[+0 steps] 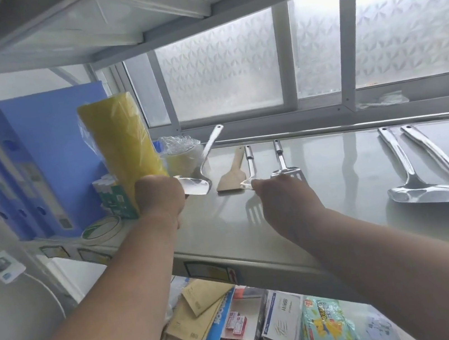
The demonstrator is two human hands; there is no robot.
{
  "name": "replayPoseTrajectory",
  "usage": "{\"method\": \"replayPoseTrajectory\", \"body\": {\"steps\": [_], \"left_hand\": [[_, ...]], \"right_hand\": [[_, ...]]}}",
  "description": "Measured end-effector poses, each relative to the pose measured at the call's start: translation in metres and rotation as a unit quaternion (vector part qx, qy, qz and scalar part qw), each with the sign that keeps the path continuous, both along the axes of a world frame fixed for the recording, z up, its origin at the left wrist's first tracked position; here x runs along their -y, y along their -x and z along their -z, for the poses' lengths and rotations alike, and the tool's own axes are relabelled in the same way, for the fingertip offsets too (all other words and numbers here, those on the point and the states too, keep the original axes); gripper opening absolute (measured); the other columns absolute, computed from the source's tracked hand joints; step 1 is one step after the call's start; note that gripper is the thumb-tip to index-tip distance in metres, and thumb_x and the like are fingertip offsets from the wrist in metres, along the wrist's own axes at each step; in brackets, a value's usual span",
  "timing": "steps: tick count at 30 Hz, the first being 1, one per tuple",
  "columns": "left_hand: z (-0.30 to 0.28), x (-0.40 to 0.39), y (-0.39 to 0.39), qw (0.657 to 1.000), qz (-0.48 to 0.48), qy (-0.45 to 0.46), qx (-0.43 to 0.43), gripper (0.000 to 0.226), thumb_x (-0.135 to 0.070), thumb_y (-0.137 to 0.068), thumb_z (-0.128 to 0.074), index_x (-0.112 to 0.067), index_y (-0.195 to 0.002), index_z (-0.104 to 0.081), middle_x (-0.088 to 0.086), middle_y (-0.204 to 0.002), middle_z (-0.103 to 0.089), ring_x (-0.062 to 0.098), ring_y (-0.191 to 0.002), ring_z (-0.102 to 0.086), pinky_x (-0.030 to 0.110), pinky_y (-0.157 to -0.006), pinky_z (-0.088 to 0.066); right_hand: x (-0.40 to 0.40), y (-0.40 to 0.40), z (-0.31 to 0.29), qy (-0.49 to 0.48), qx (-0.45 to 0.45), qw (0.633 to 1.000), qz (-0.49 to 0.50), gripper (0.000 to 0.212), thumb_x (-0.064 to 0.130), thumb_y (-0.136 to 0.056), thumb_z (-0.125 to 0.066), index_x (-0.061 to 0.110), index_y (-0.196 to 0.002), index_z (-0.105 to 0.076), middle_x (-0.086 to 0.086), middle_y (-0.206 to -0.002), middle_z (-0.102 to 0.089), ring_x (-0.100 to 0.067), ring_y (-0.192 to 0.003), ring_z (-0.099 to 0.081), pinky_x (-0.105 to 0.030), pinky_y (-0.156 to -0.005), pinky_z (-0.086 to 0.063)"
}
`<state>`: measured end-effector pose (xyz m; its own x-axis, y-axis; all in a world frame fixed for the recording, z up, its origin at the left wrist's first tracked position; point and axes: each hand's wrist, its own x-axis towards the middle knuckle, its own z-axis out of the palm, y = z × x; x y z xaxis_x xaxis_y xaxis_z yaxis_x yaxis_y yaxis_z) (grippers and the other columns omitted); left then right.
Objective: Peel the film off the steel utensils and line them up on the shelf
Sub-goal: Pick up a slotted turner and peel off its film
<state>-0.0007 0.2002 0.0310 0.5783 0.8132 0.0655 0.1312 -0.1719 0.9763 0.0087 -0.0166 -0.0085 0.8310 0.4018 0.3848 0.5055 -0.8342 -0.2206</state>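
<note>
Paper goods fill the lower shelf nearest the camera: brown envelopes point(200, 306), booklets, and a printed green packet point(325, 321), all stacked flat. Above them, the white shelf point(337, 181) carries the utensils. Left hand point(160, 196): fingers curled round the bowl end of a steel ladle point(203, 173), whose handle rises up and away to the right, hang-hole end farthest from the camera; the bowl sits just above the shelf surface, against the hand. Right hand point(283, 198): reaching forward, fingertips pinched at the head of a steel utensil point(249, 165) near a scrap of clear film; whether the pinch holds film or steel cannot be told. That utensil lies flat, long axis front to back, handle pointing toward the window. Just right of it, a slotted steel turner point(284, 164) lies parallel, head near, handle far. Just left, a wooden spatula point(232, 173) lies on the same axis, blade near. Well apart at the right edge, two larger steel turners point(423, 167) lie side by side, heads near, handles angled back and left. Left end of the shelf: a tape roll point(103, 230), a green-and-white box point(113, 197), a yellow film-wrapped pack point(122, 144) standing tilted, a wrapped roll point(183, 158) behind it, and blue box files point(12, 174) upright. Farthest back, a frosted patterned window point(231, 74).
</note>
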Motion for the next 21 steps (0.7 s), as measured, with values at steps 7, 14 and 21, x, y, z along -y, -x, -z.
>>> {"method": "replayPoseTrajectory", "body": {"steps": [7,14,21], "left_hand": [[0.004,0.033,-0.014,0.976,0.076,0.16,0.127,0.023,0.004,-0.103,-0.05,-0.011,-0.103,-0.067,0.005,-0.101,-0.066,0.023,-0.091,-0.073,0.033,-0.077,-0.067],[0.002,0.1,-0.011,0.953,0.187,0.196,0.137,0.024,0.015,-0.098,-0.049,-0.004,-0.095,-0.064,0.018,-0.1,-0.068,0.026,-0.082,-0.073,0.035,-0.073,-0.064],[-0.009,0.173,-0.018,0.903,0.327,0.24,0.139,0.015,0.01,-0.097,-0.056,0.01,-0.108,-0.067,0.026,-0.104,-0.074,0.033,-0.092,-0.079,0.039,-0.089,-0.067]], "right_hand": [[0.006,0.007,-0.002,-0.082,-0.029,0.996,-0.029,0.038,0.042,-0.097,-0.056,0.021,-0.129,-0.055,-0.009,-0.097,-0.065,-0.034,-0.103,-0.062,-0.034,-0.068,-0.039],[0.041,0.012,-0.019,-0.128,0.149,0.978,-0.067,0.02,0.027,-0.095,-0.066,0.021,-0.113,-0.073,0.005,-0.13,-0.069,-0.027,-0.113,-0.062,-0.04,-0.093,-0.052],[0.127,0.011,-0.033,-0.078,0.207,0.975,0.024,0.017,0.024,-0.1,-0.055,0.021,-0.095,-0.072,0.007,-0.092,-0.074,-0.023,-0.086,-0.066,-0.038,-0.066,-0.055]]}}
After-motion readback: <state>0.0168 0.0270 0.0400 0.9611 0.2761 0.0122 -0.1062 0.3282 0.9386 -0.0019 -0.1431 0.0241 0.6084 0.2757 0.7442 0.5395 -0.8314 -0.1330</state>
